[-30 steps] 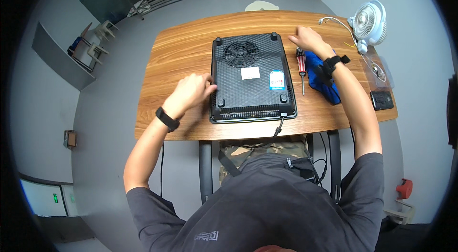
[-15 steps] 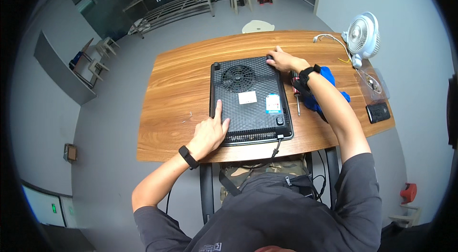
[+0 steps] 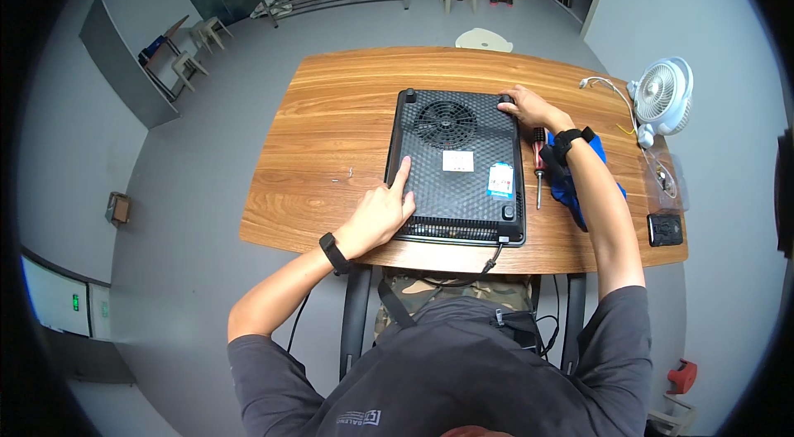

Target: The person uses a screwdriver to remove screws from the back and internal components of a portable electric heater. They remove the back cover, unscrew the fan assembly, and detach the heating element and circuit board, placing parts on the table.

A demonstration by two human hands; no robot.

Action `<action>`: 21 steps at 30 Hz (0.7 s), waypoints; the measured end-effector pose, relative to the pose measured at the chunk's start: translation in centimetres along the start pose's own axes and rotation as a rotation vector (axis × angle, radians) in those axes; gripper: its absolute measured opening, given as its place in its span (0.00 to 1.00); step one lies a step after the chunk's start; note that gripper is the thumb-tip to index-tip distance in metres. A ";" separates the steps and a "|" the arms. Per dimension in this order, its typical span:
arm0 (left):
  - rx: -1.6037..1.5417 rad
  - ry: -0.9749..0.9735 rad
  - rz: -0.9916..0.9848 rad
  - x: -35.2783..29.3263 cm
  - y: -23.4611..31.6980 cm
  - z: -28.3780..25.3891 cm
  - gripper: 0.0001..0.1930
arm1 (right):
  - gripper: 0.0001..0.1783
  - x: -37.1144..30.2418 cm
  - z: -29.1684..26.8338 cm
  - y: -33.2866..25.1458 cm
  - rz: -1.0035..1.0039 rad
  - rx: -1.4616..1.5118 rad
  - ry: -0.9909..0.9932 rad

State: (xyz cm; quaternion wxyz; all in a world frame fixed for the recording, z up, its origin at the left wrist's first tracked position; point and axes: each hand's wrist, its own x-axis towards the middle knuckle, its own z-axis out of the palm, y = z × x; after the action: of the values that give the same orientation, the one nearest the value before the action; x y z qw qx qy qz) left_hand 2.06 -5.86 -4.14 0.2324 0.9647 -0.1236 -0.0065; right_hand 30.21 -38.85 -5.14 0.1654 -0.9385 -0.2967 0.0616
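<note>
A black induction cooker (image 3: 426, 185) lies upside down on the wooden table, its round fan grille toward the far side. My left hand (image 3: 380, 212) holds its near left edge, index finger stretched along the underside and thumb spread on it. The other fingers are mostly hidden past the edge. At the far right corner, by a rubber foot, my right hand (image 3: 529, 109) is closed on the rim. Just right of the cooker lies a screwdriver (image 3: 539, 168) with a red and black handle. Beside it, a blue and black fabric thing (image 3: 564, 185) is partly covered by my right forearm.
On the table's (image 3: 306, 131) right side stand a white fan (image 3: 662, 96) with its cable and a clear plastic tray (image 3: 666, 181); a black box-like object (image 3: 664, 230) lies nearer. Small bits (image 3: 349, 173) lie left of the cooker. A power cord (image 3: 495, 257) hangs off the near edge.
The view has turned a little, so the table and cooker appear shifted. My right hand's fingers have come down closer around the corner. My left hand keeps its place on the cooker.
</note>
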 end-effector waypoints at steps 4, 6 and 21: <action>-0.022 0.000 0.050 -0.2 -0.2 -0.4 0.36 | 0.30 0.2 -0.5 -0.2 -0.032 -0.010 -0.021; -0.055 -0.037 0.015 -0.1 0.0 -0.8 0.36 | 0.30 0.4 -1.1 -0.8 0.000 -0.005 -0.082; -0.141 -0.012 -0.052 -0.4 -0.2 -0.8 0.35 | 0.27 -0.3 -2.8 -2.5 -0.056 0.011 0.010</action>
State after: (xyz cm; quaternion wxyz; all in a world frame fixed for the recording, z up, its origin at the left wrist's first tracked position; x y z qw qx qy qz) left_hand 1.78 -5.21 -3.56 0.2988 0.9488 -0.0993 -0.0269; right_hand 29.15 -37.84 -1.66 0.1737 -0.9292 -0.3216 0.0537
